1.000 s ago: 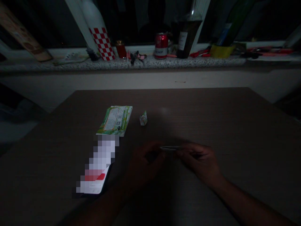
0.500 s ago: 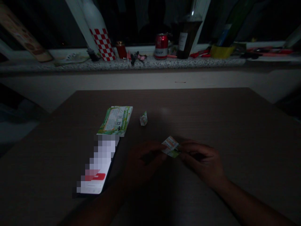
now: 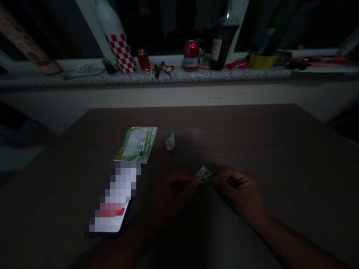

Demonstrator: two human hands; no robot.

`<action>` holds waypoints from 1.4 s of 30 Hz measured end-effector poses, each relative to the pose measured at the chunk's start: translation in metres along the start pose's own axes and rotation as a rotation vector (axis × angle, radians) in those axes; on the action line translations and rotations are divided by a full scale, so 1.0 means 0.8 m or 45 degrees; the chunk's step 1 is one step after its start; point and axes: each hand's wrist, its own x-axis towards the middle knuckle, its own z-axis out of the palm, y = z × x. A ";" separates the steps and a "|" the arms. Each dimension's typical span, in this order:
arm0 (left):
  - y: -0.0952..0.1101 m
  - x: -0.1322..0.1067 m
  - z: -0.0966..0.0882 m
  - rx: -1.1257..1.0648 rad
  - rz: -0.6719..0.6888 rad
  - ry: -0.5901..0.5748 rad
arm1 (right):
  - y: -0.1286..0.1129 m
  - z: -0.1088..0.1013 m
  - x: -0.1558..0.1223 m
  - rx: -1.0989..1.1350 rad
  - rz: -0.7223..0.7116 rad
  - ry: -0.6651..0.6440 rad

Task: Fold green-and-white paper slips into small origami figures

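In the head view, the dim room makes the hands hard to read, but the small folded paper (image 3: 203, 174) catches a little light. It sits well to the right of the phone (image 3: 113, 224), about level with its upper half, with the left hand (image 3: 172, 192) between them and the right hand (image 3: 239, 190) on its far side from the phone. I'd say everything turns on those two corners: the paper lies directly between the fingertips, left thumb and forefinger pinching the side nearer the phone, right ones the other. Neither hand is nearer. It shows as a tilted diamond, one corner pointing away from the person; I can't make out a long axis.

Half a second ago it showed a broader face with orange rows of print; now that face looks smaller and more foreshortened. Beyond the phone's far end, the stack of printed sheets (image 3: 136, 144) looks undisturbed.
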 end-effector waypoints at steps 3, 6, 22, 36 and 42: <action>-0.001 0.000 0.004 -0.034 -0.110 0.017 | 0.001 0.001 0.000 0.009 0.034 0.026; -0.001 0.001 0.006 -0.063 -0.164 0.045 | 0.000 0.002 -0.001 -0.021 0.022 0.054; 0.002 0.002 0.000 0.006 -0.198 -0.105 | -0.005 0.001 -0.002 -0.120 -0.039 0.003; 0.002 0.008 -0.005 -0.010 -0.206 -0.217 | -0.004 0.000 -0.004 -0.107 0.094 -0.170; 0.003 0.007 -0.004 -0.201 -0.262 -0.146 | 0.001 -0.003 -0.006 -0.165 0.073 -0.454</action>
